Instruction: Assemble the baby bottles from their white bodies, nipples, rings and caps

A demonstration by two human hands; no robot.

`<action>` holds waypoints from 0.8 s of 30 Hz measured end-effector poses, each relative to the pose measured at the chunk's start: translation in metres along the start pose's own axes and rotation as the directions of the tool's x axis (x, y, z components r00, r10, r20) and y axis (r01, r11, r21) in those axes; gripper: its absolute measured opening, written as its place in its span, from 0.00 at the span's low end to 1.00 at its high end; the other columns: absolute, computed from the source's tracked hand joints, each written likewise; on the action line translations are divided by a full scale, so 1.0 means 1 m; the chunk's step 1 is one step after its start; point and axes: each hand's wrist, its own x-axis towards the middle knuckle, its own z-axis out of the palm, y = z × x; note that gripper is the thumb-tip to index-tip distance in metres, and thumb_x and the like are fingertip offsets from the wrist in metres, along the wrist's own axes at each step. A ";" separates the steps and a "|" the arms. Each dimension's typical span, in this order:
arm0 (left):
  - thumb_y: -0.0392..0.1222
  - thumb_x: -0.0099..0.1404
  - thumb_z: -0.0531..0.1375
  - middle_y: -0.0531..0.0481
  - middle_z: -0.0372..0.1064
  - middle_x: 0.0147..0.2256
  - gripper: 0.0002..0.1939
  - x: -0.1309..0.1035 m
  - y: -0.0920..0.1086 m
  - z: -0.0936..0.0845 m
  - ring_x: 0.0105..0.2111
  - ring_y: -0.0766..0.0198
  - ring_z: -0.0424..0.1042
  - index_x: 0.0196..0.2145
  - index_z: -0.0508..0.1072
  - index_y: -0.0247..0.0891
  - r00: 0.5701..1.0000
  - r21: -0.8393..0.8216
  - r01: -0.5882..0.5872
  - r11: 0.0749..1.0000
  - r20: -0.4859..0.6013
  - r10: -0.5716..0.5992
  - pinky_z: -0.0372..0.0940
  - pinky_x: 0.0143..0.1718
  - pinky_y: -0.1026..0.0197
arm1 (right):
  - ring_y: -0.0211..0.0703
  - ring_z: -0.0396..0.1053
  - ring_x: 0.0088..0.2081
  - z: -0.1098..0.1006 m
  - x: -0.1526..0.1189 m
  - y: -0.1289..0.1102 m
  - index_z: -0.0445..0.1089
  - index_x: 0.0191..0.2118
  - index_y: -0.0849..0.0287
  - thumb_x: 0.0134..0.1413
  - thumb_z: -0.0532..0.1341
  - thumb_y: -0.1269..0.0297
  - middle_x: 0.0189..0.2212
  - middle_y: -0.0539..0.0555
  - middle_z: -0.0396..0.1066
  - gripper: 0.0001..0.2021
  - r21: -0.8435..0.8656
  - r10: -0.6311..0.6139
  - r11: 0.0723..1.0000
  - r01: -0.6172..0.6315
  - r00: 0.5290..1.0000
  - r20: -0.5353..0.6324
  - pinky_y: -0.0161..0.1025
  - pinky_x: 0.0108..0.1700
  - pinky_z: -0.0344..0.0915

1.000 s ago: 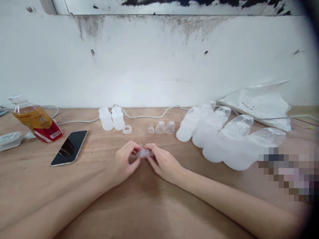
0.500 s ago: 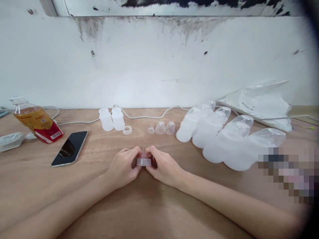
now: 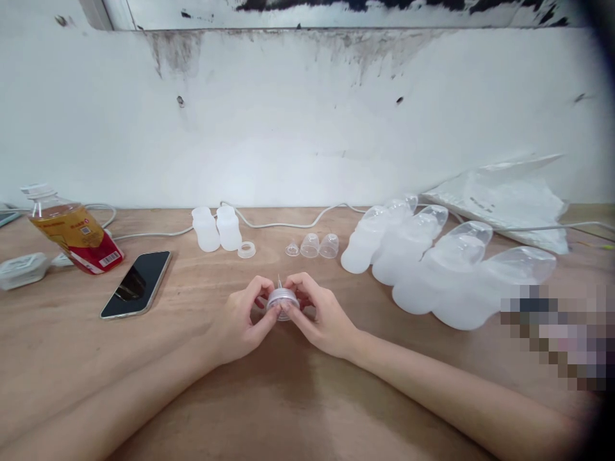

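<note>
In the middle of the head view, my left hand (image 3: 250,320) and my right hand (image 3: 317,314) both grip a clear, ridged baby-bottle collar (image 3: 283,296). The thumbs press on its near side, and the other fingers curl round behind it. A thin pointed tip sticks up beyond its far edge. Beyond the hands lie a small clear nipple (image 3: 292,248), two clear domed caps (image 3: 310,246) and a whitish collar ring (image 3: 246,250). Two frosted bottle bodies (image 3: 205,230) stand close beside that ring.
Several capped frosted bottles (image 3: 413,288) lean in a cluster on the right, in front of a crumpled plastic bag (image 3: 509,198). To the left are a phone (image 3: 137,285), a drink bottle (image 3: 77,237) and a white packet (image 3: 23,271). A white cable (image 3: 288,225) runs along the wall.
The collar has tilted, showing its round face rather than its ridged side. Both thumbs have moved onto its near part, and the hands have shifted slightly right.
</note>
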 end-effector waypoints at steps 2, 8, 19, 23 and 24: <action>0.41 0.63 0.50 0.56 0.67 0.26 0.04 -0.001 0.002 -0.001 0.22 0.70 0.64 0.34 0.57 0.40 0.999 -0.089 0.009 0.996 0.042 -0.005 0.58 0.24 0.68 | 0.30 0.59 0.21 -0.001 -0.001 0.000 0.53 0.39 0.58 0.55 0.51 0.65 0.27 0.49 0.63 0.07 0.020 -0.010 1.000 0.009 1.000 0.020 0.29 0.22 0.58; 0.43 0.65 0.47 0.54 0.69 0.27 0.05 -0.001 0.000 0.000 0.23 0.69 0.67 0.35 0.56 0.40 0.994 -0.201 0.085 0.976 0.090 -0.068 0.59 0.24 0.69 | 0.32 0.62 0.18 0.000 -0.003 0.002 0.52 0.42 0.57 0.58 0.48 0.62 0.18 0.44 0.62 0.07 0.018 0.032 0.999 -0.033 0.996 0.086 0.30 0.23 0.60; 0.45 0.65 0.47 0.58 0.63 0.19 0.09 0.004 -0.005 0.010 0.17 0.72 0.59 0.30 0.59 0.39 0.995 -0.140 0.093 0.986 -0.014 -0.096 0.53 0.19 0.71 | 0.32 0.61 0.12 0.003 0.002 -0.001 0.54 0.37 0.57 0.58 0.47 0.61 0.12 0.41 0.56 0.06 0.093 0.128 0.987 -0.132 0.991 0.049 0.27 0.17 0.58; 0.43 0.64 0.48 0.59 0.59 0.17 0.08 0.006 -0.003 0.012 0.17 0.73 0.56 0.29 0.59 0.38 0.994 -0.124 0.085 0.989 -0.053 -0.092 0.52 0.18 0.71 | 0.31 0.60 0.11 0.005 0.004 -0.001 0.56 0.36 0.57 0.57 0.48 0.62 0.15 0.42 0.57 0.06 0.128 0.150 0.980 -0.151 0.988 0.017 0.26 0.12 0.54; 0.42 0.63 0.48 0.60 0.58 0.17 0.08 0.006 -0.003 0.013 0.16 0.73 0.55 0.28 0.59 0.38 0.994 -0.119 0.080 0.990 -0.068 -0.089 0.51 0.18 0.71 | 0.31 0.60 0.11 0.006 0.004 -0.001 0.56 0.36 0.57 0.57 0.48 0.62 0.14 0.42 0.57 0.06 0.130 0.157 0.979 -0.157 0.988 0.013 0.25 0.12 0.53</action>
